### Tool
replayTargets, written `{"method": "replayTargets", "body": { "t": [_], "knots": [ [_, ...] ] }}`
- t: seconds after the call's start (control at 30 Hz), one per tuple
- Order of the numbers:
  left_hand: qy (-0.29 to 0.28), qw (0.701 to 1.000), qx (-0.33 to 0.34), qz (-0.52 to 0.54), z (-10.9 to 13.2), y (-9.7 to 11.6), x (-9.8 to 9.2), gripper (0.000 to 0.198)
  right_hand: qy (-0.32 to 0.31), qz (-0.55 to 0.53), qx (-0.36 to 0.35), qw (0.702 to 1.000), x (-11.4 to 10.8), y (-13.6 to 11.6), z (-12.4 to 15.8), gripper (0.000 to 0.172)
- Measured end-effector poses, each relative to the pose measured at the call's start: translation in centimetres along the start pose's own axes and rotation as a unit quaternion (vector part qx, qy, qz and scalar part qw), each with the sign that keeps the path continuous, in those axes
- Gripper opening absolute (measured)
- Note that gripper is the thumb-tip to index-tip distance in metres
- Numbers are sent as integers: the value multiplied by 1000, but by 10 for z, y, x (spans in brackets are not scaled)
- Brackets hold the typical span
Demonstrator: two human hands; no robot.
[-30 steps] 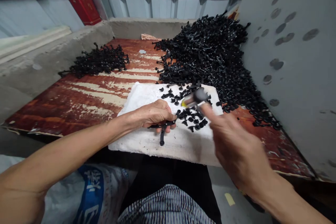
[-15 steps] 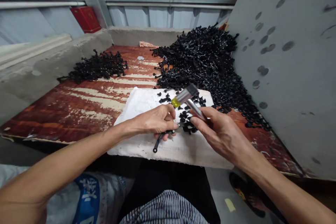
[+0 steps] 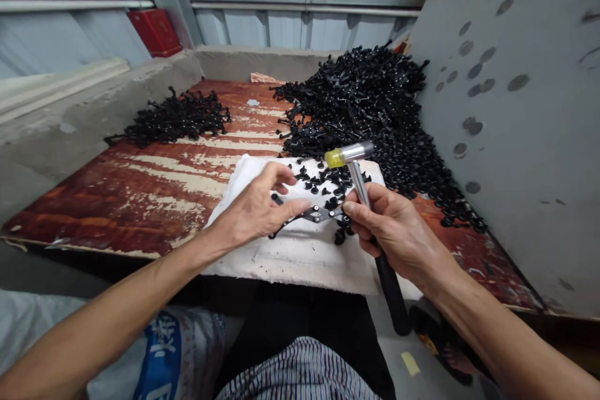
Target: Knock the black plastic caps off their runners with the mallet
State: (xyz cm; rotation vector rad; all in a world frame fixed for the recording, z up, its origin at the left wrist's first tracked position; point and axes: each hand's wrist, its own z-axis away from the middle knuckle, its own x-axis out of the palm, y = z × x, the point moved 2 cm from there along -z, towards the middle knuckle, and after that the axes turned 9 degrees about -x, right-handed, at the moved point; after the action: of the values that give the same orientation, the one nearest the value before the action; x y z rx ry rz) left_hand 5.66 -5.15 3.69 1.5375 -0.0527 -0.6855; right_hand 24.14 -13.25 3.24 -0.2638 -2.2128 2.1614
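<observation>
My right hand [image 3: 391, 222] is closed around the handle of a small mallet [image 3: 359, 178], which has a yellow face, a metal head and a black grip. Thumb and finger of that hand also seem to pinch one end of a black jointed linkage [image 3: 316, 214] with shiny rivets. My left hand [image 3: 262, 203] is open at the linkage's other end, fingers apart, its thumb over the black arms; whether it touches them I cannot tell. Small black knob-like pieces [image 3: 323, 181] lie scattered on a white pad [image 3: 281, 262] beneath the hands.
A big heap of black parts [image 3: 365, 100] covers the back right of the worn red-brown tabletop [image 3: 154, 181]. A smaller pile [image 3: 173, 115] lies at the left. A grey panel [image 3: 525, 137] borders the right side; a red box [image 3: 154, 32] sits on the left ledge.
The mallet has turned upright, its yellow face now pointing left. My left hand has opened, and the linkage has shifted right and spread out, its end now at my right fingers.
</observation>
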Motion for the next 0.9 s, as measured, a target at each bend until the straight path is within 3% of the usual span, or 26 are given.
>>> {"method": "replayTargets", "body": {
  "t": [0.07, 0.2, 0.27, 0.4, 0.53, 0.63, 0.7, 0.9],
  "knots": [
    [0, 994, -70, 82, 4, -6, -2, 47, 39, -52, 18, 998, 0, -2, 3, 25],
    [-195, 920, -223, 255, 12, -10, 14, 49, 52, -99, 35, 993, 7, -1, 7, 29],
    [-232, 889, -242, 311, 13, -6, 23, 46, 47, -96, 33, 994, 11, 1, 8, 29],
    [-214, 882, -243, 342, 10, -2, 30, 31, 29, -62, 24, 997, 10, 5, 13, 27],
    [-167, 891, -266, 328, 5, -10, 24, 20, 5, 116, -63, 991, -4, 7, 27, 20],
    [-121, 899, -280, 314, 0, -19, 14, 20, 0, 305, -157, 939, -13, 10, 35, 11],
    [-103, 902, -282, 311, 0, -22, 8, 21, -22, 381, -183, 906, -12, 14, 35, 12],
    [-47, 888, -312, 334, 9, -32, -14, 20, -78, 466, -157, 867, 1, 22, 25, 20]
  ]
}}
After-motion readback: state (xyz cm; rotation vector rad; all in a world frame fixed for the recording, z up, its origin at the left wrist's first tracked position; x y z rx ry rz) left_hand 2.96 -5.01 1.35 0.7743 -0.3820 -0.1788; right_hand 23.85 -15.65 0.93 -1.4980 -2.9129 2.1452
